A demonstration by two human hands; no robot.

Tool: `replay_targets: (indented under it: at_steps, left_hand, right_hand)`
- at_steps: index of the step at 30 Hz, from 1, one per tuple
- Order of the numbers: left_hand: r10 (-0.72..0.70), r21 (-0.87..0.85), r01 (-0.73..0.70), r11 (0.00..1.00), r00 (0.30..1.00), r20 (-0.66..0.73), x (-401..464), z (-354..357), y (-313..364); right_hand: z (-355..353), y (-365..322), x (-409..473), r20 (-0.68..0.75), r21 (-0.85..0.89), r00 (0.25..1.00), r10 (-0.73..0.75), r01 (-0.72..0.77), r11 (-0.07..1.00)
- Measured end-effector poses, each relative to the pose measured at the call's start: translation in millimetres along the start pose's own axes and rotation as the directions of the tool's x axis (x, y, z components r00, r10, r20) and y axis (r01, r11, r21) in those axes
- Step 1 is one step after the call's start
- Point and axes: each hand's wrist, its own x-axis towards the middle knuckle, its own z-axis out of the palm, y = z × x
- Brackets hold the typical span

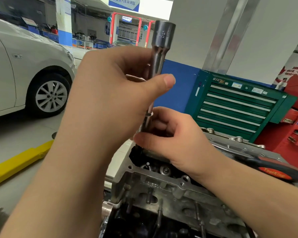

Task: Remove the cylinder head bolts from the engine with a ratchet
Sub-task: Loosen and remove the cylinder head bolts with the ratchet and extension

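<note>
I see my left hand [110, 100] and right hand [172, 138] both gripping a long, smooth, polished steel socket extension [162, 43], nearly upright, wide end up, above the rough grey cast engine head [162, 189].

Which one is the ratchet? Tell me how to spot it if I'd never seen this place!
Find the big grey engine at the bottom of the picture. Along its right edge, near the green tool chest, a tool lies flat: that is the ratchet. Its black handle with an orange-red label sets it apart from the bare metal all around.
</note>
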Motion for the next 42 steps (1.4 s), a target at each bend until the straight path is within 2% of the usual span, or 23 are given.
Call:
replay_targets:
  at_steps: [3, 6, 10, 14, 15, 17, 20, 22, 27, 30, 35, 38, 42]
  left_hand:
    - [-0.019, -0.051, 0.02, 0.998, 0.999, 0.028, -1.0, -0.1, 2.0]
    - [-0.034, -0.073, 0.036, 0.997, 0.999, 0.037, 0.0, 0.1, 4.3]
    - [-0.001, 0.018, 0.001, 1.0, 1.0, 0.0, -0.2, 0.1, 4.3]
    - [-0.006, -0.048, 0.007, 0.999, 1.0, 0.021, -0.9, -0.7, 3.7]
    - [-0.011, -0.066, 0.013, 0.998, 0.999, 0.042, -0.7, 0.3, 4.3]
    - [-0.029, -0.078, 0.033, 0.996, 0.998, 0.056, -0.1, 2.2, 4.6]
    - [-0.022, -0.005, 0.022, 1.0, 0.999, 0.047, 0.2, 3.3, 3.8]
    - [-0.009, 0.028, 0.008, 1.0, 0.999, 0.04, -0.1, 2.6, 2.5]
    - [-0.027, -0.042, 0.028, 0.999, 0.999, 0.031, 1.4, 1.9, 0.3]
    - [-0.03, -0.051, 0.031, 0.998, 0.999, 0.024, 1.8, 2.2, 0.9]
    - [0.011, 0.055, -0.009, 0.998, 1.0, -0.028, 0.8, -0.1, -1.0]
    - [0.013, -0.005, -0.013, 1.0, 1.0, -0.013, 0.4, -3.0, -1.8]
    - [-0.011, -0.05, 0.012, 0.999, 1.0, 0.028, 0.6, -2.0, -1.2]
  right_hand:
    - [-2.5, -0.7, -3.4, 0.046, 0.09, 0.998, -0.031, 0.027, 0.996]
    - [-2.1, -2.1, -1.8, -0.004, 0.017, 1.0, -0.006, 0.006, 1.0]
    - [0.9, -1.3, 2.2, -0.053, -0.039, 0.999, 0.007, -0.009, 0.999]
    - [-1.6, 0.2, -1.0, 0.019, 0.164, 0.999, -0.039, 0.035, 0.986]
    - [-2.5, 0.0, -1.9, 0.026, 0.168, 0.999, -0.042, 0.037, 0.985]
    - [-2.0, -0.5, -0.8, -0.007, 0.091, 0.999, -0.039, 0.039, 0.995]
    - [2.3, 0.3, 3.5, -0.078, 0.02, 0.997, -0.017, 0.018, 1.0]
    - [2.3, 1.1, 4.4, -0.091, 0.014, 0.996, -0.014, 0.015, 1.0]
    - [-3.0, 0.1, -1.5, 0.024, 0.116, 0.999, -0.041, 0.038, 0.993]
    - [-0.2, -0.2, 1.0, -0.028, 0.001, 0.999, -0.037, 0.037, 0.999]
    - [1.6, -1.9, 2.3, -0.061, 0.039, 0.998, -0.033, 0.036, 0.999]
    - [-0.7, -3.2, -1.9, -0.012, 0.082, 0.999, -0.049, 0.05, 0.995]
    - [1.4, -1.9, 2.5, -0.071, -0.003, 0.997, -0.003, 0.003, 1.0]
